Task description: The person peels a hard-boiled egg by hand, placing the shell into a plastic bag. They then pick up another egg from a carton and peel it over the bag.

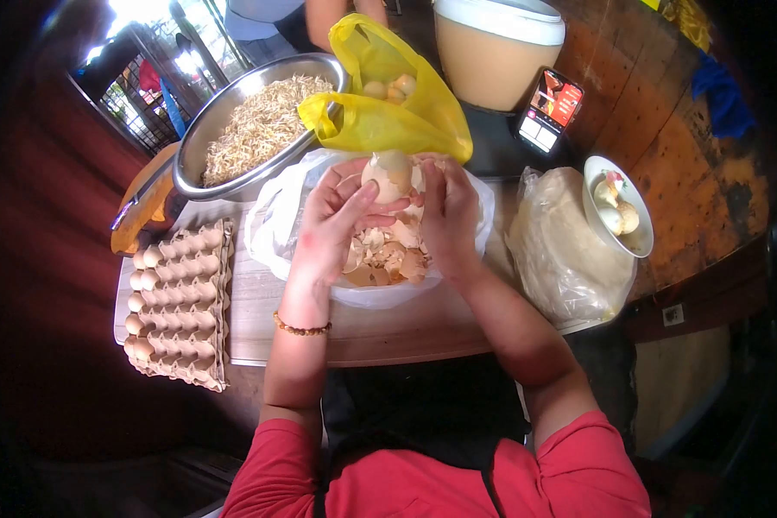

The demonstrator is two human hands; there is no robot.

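A partly shelled egg (392, 178) rests in my left hand (332, 211), with the thumb and fingers closed round it. Close to the egg's right side is my right hand (453, 220), its fingers bent together; whatever they pinch is hidden. Broken eggshells (393, 255) lie heaped beneath both hands in a white plastic bag (272, 211) spread on the table. Just beyond my hands, a yellow plastic bag (388, 125) stands open with several eggs (399, 88) inside.
At left is a cardboard egg tray (186, 311) with several eggs along one side. Behind it sits a metal bowl (186, 164) of dried, straw-coloured bits. On the right are a filled plastic bag (570, 246), a plate with eggs (646, 246), a phone (540, 129) and a tub (492, 60). A person (272, 34) stands beyond.
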